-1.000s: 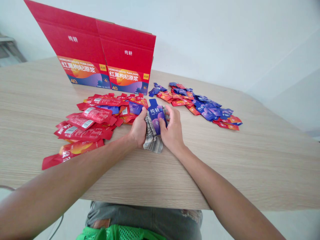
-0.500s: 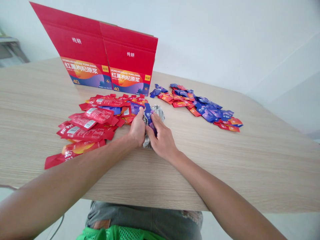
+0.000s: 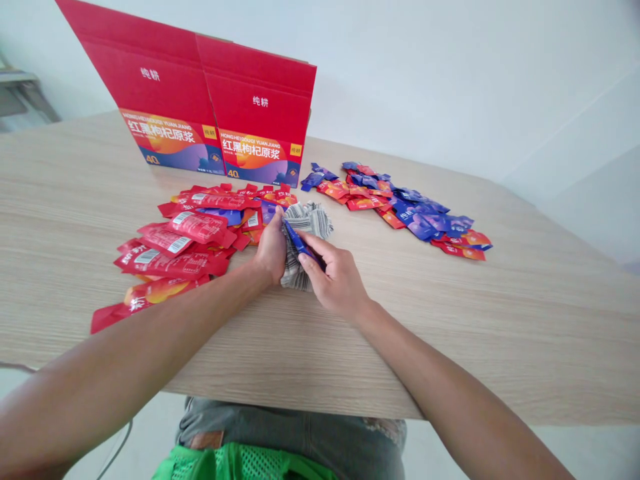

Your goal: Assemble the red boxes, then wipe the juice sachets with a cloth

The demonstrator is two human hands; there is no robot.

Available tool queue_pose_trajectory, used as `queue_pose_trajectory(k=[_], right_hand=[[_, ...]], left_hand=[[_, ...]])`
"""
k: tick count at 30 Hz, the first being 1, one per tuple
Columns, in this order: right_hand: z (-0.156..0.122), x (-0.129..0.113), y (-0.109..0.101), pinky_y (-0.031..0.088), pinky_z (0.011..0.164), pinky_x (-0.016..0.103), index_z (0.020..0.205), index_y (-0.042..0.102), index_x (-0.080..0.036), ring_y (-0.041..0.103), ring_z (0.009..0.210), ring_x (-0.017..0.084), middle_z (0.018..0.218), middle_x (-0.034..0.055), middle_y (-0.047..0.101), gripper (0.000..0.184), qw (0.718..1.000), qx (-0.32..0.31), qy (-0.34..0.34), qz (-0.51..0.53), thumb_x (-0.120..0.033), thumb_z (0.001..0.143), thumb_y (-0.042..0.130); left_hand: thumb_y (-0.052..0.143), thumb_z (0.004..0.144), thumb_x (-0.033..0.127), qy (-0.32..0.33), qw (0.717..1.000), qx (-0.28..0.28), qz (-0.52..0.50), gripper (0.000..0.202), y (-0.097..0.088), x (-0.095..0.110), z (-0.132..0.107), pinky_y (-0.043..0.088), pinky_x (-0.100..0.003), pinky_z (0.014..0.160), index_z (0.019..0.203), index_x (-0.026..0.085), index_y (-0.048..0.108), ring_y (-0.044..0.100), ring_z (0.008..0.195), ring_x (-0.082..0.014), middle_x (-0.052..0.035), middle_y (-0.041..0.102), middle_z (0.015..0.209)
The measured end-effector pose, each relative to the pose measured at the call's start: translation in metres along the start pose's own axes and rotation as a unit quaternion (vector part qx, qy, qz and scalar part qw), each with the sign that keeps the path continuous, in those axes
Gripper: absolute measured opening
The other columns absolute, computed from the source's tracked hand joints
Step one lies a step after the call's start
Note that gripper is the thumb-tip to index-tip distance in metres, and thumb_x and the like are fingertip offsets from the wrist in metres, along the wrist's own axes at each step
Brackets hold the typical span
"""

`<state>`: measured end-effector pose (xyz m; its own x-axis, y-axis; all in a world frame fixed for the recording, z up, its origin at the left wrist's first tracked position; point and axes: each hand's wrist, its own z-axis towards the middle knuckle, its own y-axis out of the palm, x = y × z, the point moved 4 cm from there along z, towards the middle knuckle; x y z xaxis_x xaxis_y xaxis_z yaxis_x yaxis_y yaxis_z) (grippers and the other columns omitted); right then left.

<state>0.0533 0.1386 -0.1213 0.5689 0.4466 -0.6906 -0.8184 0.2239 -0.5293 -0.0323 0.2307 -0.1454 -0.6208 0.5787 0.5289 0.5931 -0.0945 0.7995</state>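
Note:
My left hand is closed on a grey-striped cloth, which lies crumpled at the near side of the left pile. A slim blue sachet is pinched between the thumb and fingers of my right hand. The sachet is turned edge-on and rests against the cloth. Just left of my left hand is a heap of red sachets, with a few blue ones among them. Some show barcodes, and they overlap one another.
A tall red cardboard box with printed panels stands behind the left heap. A second spread of blue and red sachets stretches across the back right of the wooden table. A white wall rises behind.
The blue sachet has tilted from face-up to edge-on as my right hand moved slightly right and toward me. More of the striped cloth shows now. My left hand stays on the cloth.

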Motion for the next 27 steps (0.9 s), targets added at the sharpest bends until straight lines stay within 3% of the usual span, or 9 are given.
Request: queue_pose_trajectory(k=[3, 6, 11, 15, 21, 24, 27], right_hand=[[0.002, 0.007, -0.008, 0.069, 0.11, 0.05, 0.149, 0.075, -0.027, 0.083, 0.123, 0.029, 0.14, 0.0054, 0.085, 0.043, 0.997, 0.042, 0.025, 0.053, -0.042, 0.11, 0.061], [0.003, 0.021, -0.011, 0.07, 0.107, 0.05, 0.155, 0.067, -0.026, 0.083, 0.122, 0.03, 0.142, 0.0099, 0.083, 0.051, 0.992, 0.092, 0.036, 0.074, -0.05, 0.11, 0.064], [0.006, 0.037, -0.012, 0.055, 0.128, 0.06, 0.157, 0.065, -0.022, 0.066, 0.149, 0.034, 0.159, 0.0199, 0.068, 0.05, 0.985, 0.147, 0.005, -0.093, -0.036, 0.109, 0.062], [0.004, 0.033, 0.0, 0.051, 0.132, 0.066, 0.15, 0.074, -0.019, 0.064, 0.15, 0.036, 0.157, 0.0215, 0.068, 0.045, 0.978, 0.106, -0.018, -0.18, -0.032, 0.112, 0.054], [-0.004, 0.018, 0.024, 0.051, 0.131, 0.067, 0.158, 0.069, -0.016, 0.065, 0.149, 0.037, 0.159, 0.0213, 0.069, 0.052, 0.982, 0.048, -0.031, -0.18, -0.03, 0.11, 0.054], [-0.003, 0.013, 0.02, 0.056, 0.127, 0.063, 0.152, 0.073, -0.016, 0.072, 0.141, 0.035, 0.151, 0.0184, 0.076, 0.054, 0.984, 0.023, -0.042, -0.173, -0.02, 0.102, 0.053], [0.004, 0.009, 0.0, 0.068, 0.11, 0.055, 0.143, 0.078, -0.02, 0.082, 0.119, 0.032, 0.13, 0.0132, 0.086, 0.049, 0.988, 0.02, -0.021, -0.15, -0.019, 0.102, 0.051]], left_hand=[[0.054, 0.112, 0.054, -0.014, 1.0, 0.019, 0.008, 0.047, -0.003, -0.001, 0.0, 0.07, -0.047, 0.095, 0.114, 0.019, 0.085, 0.087, 0.092, -0.033, -0.0122, 0.089, 0.101], [0.049, 0.115, 0.052, -0.031, 0.999, 0.013, 0.007, 0.05, 0.0, -0.005, -0.004, 0.07, -0.048, 0.098, 0.113, 0.016, 0.085, 0.087, 0.094, -0.0329, -0.0139, 0.089, 0.101], [0.044, 0.116, 0.06, -0.069, 0.997, 0.006, -0.014, 0.059, 0.007, -0.013, -0.012, 0.07, -0.048, 0.098, 0.119, 0.017, 0.085, 0.087, 0.099, -0.0326, -0.0139, 0.089, 0.103], [0.047, 0.116, 0.054, -0.05, 0.998, 0.026, -0.021, 0.052, 0.005, -0.014, -0.01, 0.069, -0.044, 0.1, 0.12, 0.018, 0.084, 0.087, 0.1, -0.0312, -0.0126, 0.088, 0.103], [0.045, 0.115, 0.046, 0.004, 0.995, 0.098, -0.005, 0.047, -0.005, -0.006, -0.002, 0.068, -0.041, 0.1, 0.12, 0.018, 0.083, 0.086, 0.099, -0.0296, -0.0093, 0.087, 0.096], [0.041, 0.116, 0.047, -0.022, 0.998, 0.059, -0.02, 0.052, 0.0, -0.006, -0.004, 0.069, -0.043, 0.098, 0.118, 0.018, 0.085, 0.086, 0.098, -0.0307, -0.0103, 0.087, 0.095], [0.042, 0.117, 0.053, -0.05, 0.997, 0.048, -0.033, 0.057, 0.003, -0.008, -0.008, 0.069, -0.045, 0.097, 0.118, 0.016, 0.085, 0.087, 0.096, -0.0314, -0.0126, 0.088, 0.097]])
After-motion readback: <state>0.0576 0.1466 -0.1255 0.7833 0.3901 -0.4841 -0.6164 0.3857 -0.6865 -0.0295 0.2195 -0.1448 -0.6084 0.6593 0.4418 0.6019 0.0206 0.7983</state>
